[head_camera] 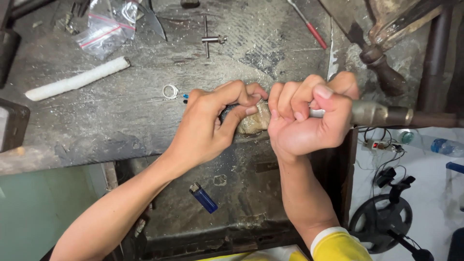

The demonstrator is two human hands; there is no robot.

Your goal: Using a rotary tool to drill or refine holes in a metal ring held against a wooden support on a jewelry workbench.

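Head view — small workpiece being worked with a hand tool at the bench pin.
The left hand [212, 121] is curled, fingers pinching a small piece — mostly hidden — against the worn bench pin [253, 120]; the right hand [309, 116] is fisted around a metal-ferruled tool handle [382, 115], tip hidden. Judged mid-stroke; steady pinch and short controlled strokes are called for. A silver ring [170, 91] and blue lighter [203, 197] lie nearby.
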